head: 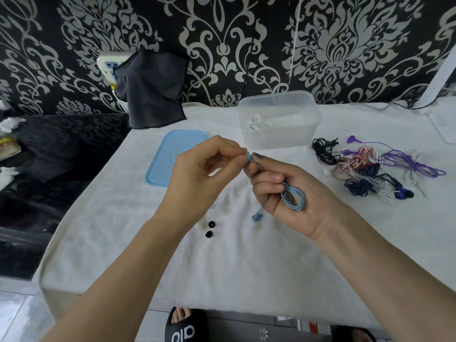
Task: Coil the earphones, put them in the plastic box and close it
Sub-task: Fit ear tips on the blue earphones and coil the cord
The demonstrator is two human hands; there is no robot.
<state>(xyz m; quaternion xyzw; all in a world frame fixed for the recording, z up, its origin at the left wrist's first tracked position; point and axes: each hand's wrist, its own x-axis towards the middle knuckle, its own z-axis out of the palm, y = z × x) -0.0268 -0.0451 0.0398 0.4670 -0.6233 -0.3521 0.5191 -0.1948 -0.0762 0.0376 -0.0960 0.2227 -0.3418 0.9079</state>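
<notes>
My right hand [283,193] holds a coil of light blue earphones [293,197] in its curled fingers, and one blue earbud dangles below the hand. My left hand [202,169] pinches the other blue earbud at its fingertips, right against my right thumb. The clear plastic box [280,137] stands open at the back of the table, with white earphones [254,124] lying inside. Its light blue lid [167,166] lies flat to the left of the box, partly behind my left hand.
A pile of black, red-white, navy and purple earphones [375,169] lies at the right. Two small black ear tips [209,229] sit on the white towel [222,267] near my left wrist. A dark cloth [150,90] hangs at the back left.
</notes>
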